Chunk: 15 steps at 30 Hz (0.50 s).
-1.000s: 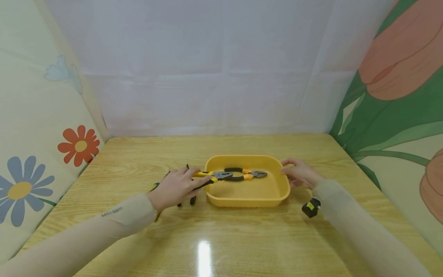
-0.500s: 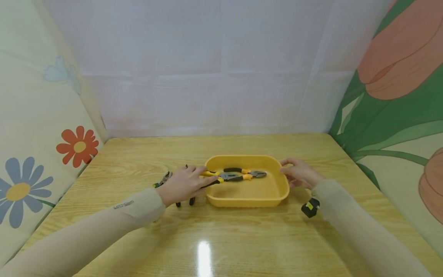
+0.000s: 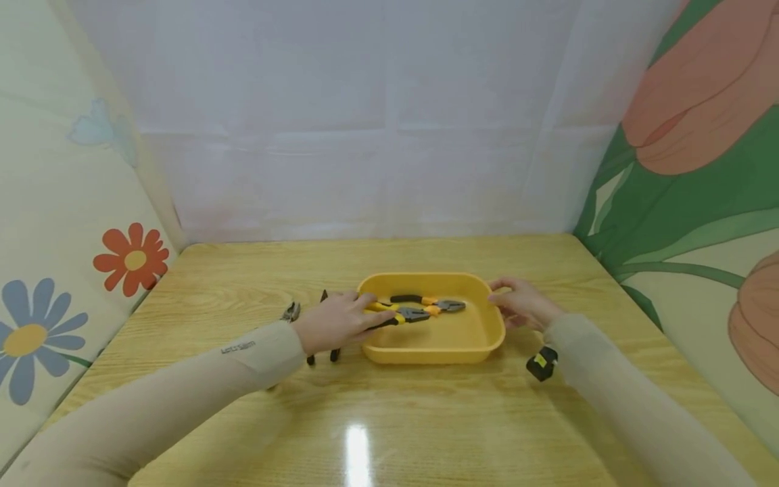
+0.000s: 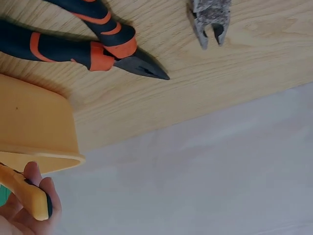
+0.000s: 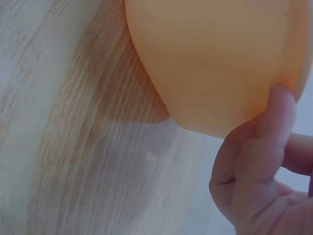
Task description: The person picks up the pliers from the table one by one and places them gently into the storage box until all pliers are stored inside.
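Observation:
My left hand holds yellow-and-black pliers by the handles, their grey jaws pointing right over the inside of a yellow plastic bin. In the left wrist view the fingers curl round a yellow handle. A second pair of pliers, with black-and-orange handles, lies inside the bin. At the bin's right end my right hand pinches the rim; the right wrist view has its fingers against the bin wall.
Left of the bin, long-nose pliers with black-and-orange handles lie on the wooden table. A grey-jawed tool lies farther left, partly hidden by the left arm. A black tape measure sits beside the right sleeve.
My left hand has moved right with the yellow-and-black pliers, bringing them farther over the bin. The right hand stays at the bin's rim.

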Each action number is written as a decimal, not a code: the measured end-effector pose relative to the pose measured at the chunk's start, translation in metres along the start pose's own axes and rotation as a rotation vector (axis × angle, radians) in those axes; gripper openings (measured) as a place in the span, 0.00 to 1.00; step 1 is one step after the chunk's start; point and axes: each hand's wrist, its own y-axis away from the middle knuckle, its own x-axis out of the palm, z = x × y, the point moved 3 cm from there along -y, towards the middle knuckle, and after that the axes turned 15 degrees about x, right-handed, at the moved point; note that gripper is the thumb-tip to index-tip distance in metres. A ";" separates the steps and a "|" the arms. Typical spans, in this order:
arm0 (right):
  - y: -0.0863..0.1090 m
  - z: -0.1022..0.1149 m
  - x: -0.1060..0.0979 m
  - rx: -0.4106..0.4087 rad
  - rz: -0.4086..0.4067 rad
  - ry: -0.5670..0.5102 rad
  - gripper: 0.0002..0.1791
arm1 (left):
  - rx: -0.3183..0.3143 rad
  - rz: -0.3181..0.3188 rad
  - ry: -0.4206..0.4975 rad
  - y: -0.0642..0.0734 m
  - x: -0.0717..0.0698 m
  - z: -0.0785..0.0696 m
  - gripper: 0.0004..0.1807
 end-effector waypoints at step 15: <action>0.002 0.001 0.001 -0.012 0.008 0.000 0.21 | 0.057 0.099 0.060 -0.028 0.006 -0.001 0.25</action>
